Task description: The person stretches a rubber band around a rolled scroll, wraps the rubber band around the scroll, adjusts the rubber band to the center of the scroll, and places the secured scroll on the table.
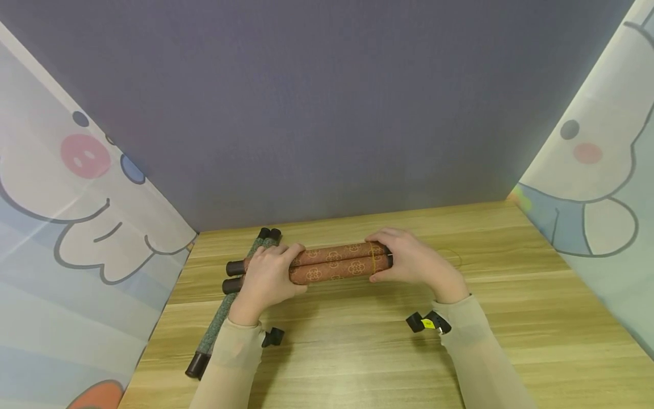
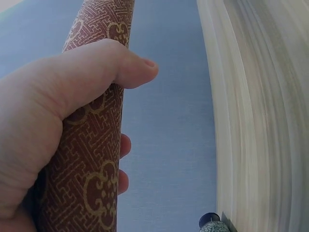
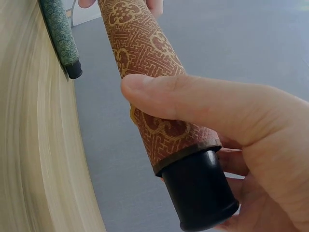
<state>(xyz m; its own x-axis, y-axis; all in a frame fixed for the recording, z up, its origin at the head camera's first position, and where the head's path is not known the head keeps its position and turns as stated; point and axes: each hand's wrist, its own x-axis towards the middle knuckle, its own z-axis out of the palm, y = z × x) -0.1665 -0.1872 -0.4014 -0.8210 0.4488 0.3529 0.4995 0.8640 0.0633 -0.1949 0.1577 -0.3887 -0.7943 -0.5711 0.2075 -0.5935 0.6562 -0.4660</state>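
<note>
Sleeves (image 1: 230, 366) reach in over the near part of the surface (image 1: 347, 363), with black straps (image 1: 428, 322) by the wrists. Near the left edge we see the dark lower ends of a green scroll (image 1: 217, 326), a pair of rods slanting up toward the far edge and passing beneath the left hand (image 1: 268, 272). A knock there could, we judge, set it rolling toward that left edge.

Farther in, both hands are full: the left hand wraps the red scroll (image 1: 334, 270) near its left end, and the right hand (image 1: 409, 258) grips its right end. We take the scroll to be raised off the surface, its left end crossing above the green one. If the right fingers drag outward, the yellow band (image 1: 374, 261) around that end might slip off; as we see no band on the bare stretch between the hands, the two rolls could then splay and unwind. Loosening the left grip might drop that end onto the green rods.

The red scroll looks neat: two rolls side by side, brownish-red cloth with gold blossoms over fretwork, black knobs at the tips.

Beyond the far edge we face a grey wall (image 1: 327, 113).
</note>
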